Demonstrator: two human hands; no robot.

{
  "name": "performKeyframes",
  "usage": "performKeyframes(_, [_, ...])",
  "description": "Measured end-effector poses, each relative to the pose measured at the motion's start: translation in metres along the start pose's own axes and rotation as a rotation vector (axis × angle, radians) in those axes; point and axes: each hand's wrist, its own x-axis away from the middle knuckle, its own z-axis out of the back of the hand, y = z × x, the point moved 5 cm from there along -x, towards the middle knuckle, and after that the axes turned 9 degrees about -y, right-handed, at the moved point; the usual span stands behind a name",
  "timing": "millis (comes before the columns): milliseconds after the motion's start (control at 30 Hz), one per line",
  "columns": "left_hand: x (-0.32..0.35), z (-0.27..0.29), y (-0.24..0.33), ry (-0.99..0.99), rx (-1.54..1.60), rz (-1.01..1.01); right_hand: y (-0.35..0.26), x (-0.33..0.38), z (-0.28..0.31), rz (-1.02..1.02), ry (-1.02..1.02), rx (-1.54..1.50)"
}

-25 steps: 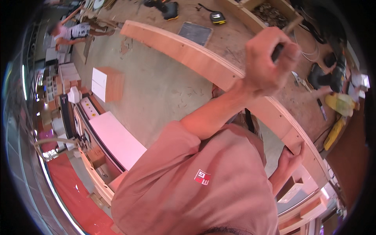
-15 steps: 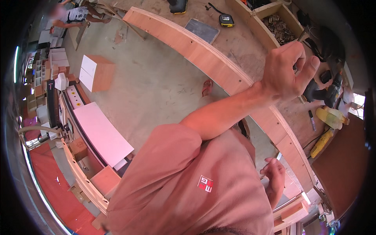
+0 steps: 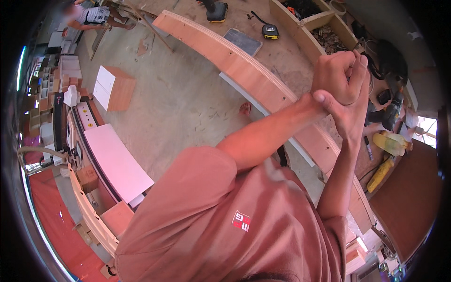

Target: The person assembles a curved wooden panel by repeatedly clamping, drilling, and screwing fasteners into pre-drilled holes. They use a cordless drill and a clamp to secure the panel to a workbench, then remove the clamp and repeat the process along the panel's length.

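My left hand (image 3: 334,75) is raised over the workbench at the upper right, its fingers curled closed. Whatever it may hold is hidden. My right hand (image 3: 348,120) wraps against it from below, with the thumb lying across the left wrist and its other fingers partly hidden by the overlap. Beneath my left forearm runs a long curved wooden panel (image 3: 253,77) with a layered edge and several dark holes along its face. To the right of the hands, a cordless drill (image 3: 393,110) lies on the bench (image 3: 300,63).
A tape measure (image 3: 270,31), a grey flat plate (image 3: 243,41) and a wooden box of small hardware (image 3: 329,35) are on the bench. A marker (image 3: 368,148) and a yellowish bottle (image 3: 390,142) lie at right. A cabinet (image 3: 114,88) stands on the floor; another person (image 3: 96,16) is far left.
My right hand has risen from beside my torso to meet my left hand and now presses around its wrist. The left hand stays raised, turned slightly inward.
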Motion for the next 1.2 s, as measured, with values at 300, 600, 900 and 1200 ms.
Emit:
performKeyframes(300, [0.001, 0.000, 0.001, 0.072, -0.086, 0.046, 0.018, 0.001, 0.004, -0.204, 0.029, -0.105])
performKeyframes(600, [-0.001, -0.001, -0.001, 0.078, -0.108, 0.071, 0.010, -0.004, 0.003, -0.207, 0.042, -0.119])
performKeyframes(900, [-0.006, -0.002, -0.005, 0.066, -0.078, 0.112, 0.015, -0.007, 0.003, -0.167, 0.122, -0.117])
performKeyframes(1200, [-0.002, 0.009, 0.014, 0.084, 0.000, 0.131, 0.007, -0.001, -0.002, -0.232, -0.024, -0.094])
